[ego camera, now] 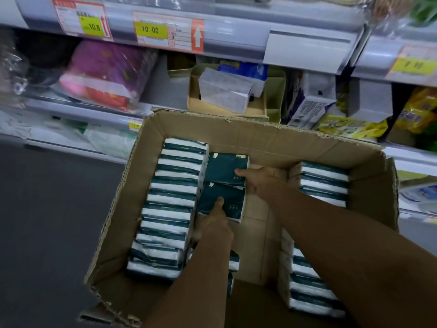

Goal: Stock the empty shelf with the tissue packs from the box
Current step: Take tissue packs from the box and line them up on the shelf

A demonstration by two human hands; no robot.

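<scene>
Both forearms reach into the cardboard box (260, 136). Left hand (216, 223) and right hand (257, 179) each pinch a dark tissue pack (227, 170), thumb on top. Risk: slick wrapping may slip from the fingers during lifting toward the shelf (165, 91)

Matt brown cardboard box (260, 136) with torn rough edges; tissue packs (225, 170) in glossy dark-green plastic wrap.

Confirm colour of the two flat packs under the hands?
Dark teal-green tops, white sides on both tissue packs, clearest in the head view.
</scene>
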